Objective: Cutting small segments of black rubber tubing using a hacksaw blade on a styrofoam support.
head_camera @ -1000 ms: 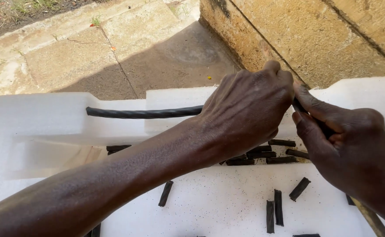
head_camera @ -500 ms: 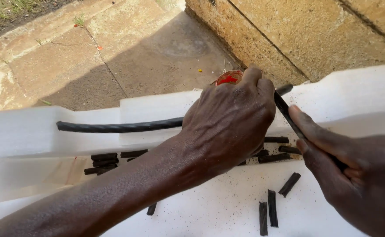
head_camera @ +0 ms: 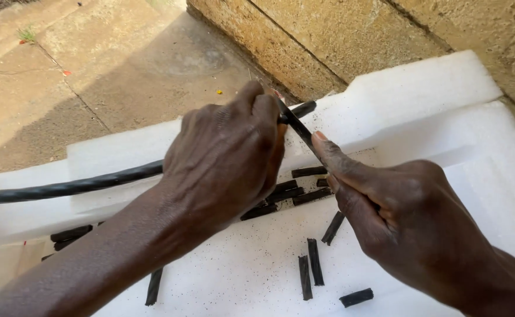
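Observation:
My left hand point(head_camera: 225, 158) is closed around a long black cable point(head_camera: 75, 186) that runs off to the left edge; the cable's cut end point(head_camera: 302, 109) pokes out past my fingers. My right hand point(head_camera: 395, 214) grips a thin dark blade point(head_camera: 297, 126), index finger laid along its back, the blade pressed across the cable just beside my left fingertips. Both hands hover over a white foam tray point(head_camera: 422, 105). Several short black cut cable pieces point(head_camera: 313, 261) lie scattered on the foam below the hands.
More cut pieces point(head_camera: 69, 233) lie at the tray's left side. A rough yellowish stone wall point(head_camera: 351, 35) rises right behind the tray. A concrete paved floor point(head_camera: 81, 76) stretches to the upper left, partly in shade.
The view has tilted and moved closer. The cable has shifted left through my left hand, leaving a shorter end exposed. My right hand has brought the blade up against the cable near the tip.

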